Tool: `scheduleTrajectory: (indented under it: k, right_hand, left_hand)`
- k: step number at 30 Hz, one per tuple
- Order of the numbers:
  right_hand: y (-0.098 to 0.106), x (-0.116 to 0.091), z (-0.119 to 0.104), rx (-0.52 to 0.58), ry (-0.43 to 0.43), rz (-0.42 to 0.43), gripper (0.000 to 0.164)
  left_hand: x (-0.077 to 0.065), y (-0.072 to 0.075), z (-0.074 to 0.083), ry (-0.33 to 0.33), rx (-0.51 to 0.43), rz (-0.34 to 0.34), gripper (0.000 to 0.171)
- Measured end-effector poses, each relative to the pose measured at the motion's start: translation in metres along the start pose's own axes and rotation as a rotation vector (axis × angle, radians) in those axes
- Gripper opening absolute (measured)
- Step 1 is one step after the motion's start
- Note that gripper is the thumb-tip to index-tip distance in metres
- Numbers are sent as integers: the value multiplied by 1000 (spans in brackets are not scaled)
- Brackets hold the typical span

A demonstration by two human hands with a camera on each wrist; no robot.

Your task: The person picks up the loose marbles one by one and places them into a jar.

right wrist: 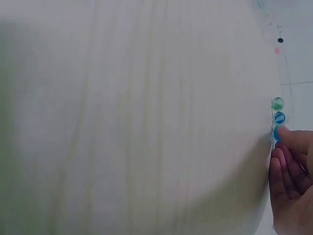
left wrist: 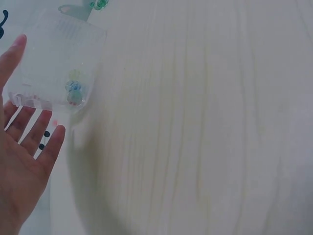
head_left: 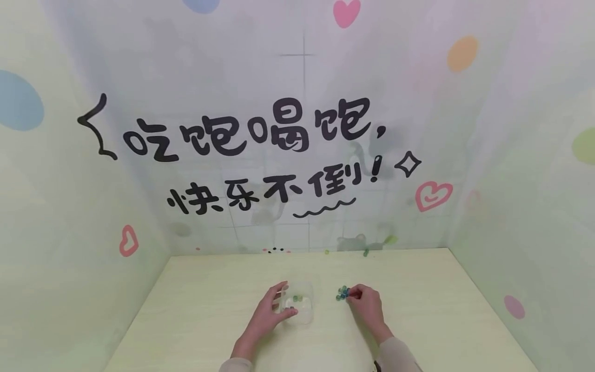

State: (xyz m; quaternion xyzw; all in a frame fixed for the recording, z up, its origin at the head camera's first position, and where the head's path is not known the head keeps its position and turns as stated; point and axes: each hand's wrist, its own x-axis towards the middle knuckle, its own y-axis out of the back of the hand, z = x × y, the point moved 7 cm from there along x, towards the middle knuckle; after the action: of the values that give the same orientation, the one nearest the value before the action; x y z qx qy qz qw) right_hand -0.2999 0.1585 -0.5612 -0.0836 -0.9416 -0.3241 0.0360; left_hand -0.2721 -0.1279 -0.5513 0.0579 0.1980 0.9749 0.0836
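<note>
A clear plastic box (head_left: 304,289) stands on the table, with a few glass marbles (head_left: 297,298) inside it. My left hand (head_left: 267,312) holds the box from its left side, the thumb at the near side and the fingers spread along the far left. In the left wrist view, the left hand (left wrist: 27,161) has its fingers against the box wall (left wrist: 58,44). To the right of the box lies a small cluster of green and blue marbles (head_left: 342,292). My right hand (head_left: 369,307) pinches a blue marble (right wrist: 277,133) at the cluster's right edge.
The pale wood-grain table (head_left: 209,289) meets a printed back wall (head_left: 251,67) with black lettering. Side curtains with coloured dots and hearts stand to the left and right.
</note>
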Motion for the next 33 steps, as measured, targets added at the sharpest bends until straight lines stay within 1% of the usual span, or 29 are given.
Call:
scheduleTrajectory:
  k: [5,10,19,25,26,30,32,33]
  right_hand:
    - [-1,3,-2,-26,17,6,8]
    - [1,3,-1,-29,4,15,6]
    - [7,-8,-5,9,-15,21,6]
    - [4,-13,-20,93,27,25,8]
    - [3,-14,-25,100,52,25,8]
    - [-1,-16,-42,153,99,8,8]
    - [-3,-17,-50,167,121,0,7]
    - [-4,-18,-54,179,121,-5,8]
  left_hand:
    - [1,0,-1,-5,-10,0,79]
    - [2,-1,0,-14,-7,-7,79]
    - [0,-4,1,-24,-27,-26,79]
    - [-1,-5,-3,-19,-26,-42,77]
    - [-1,-5,-4,-16,-30,-43,77]
    - [0,-3,-6,-27,-17,-44,78]
    - [0,-3,-7,-21,-10,-41,78]
    - [0,-3,-8,-24,-8,-40,77]
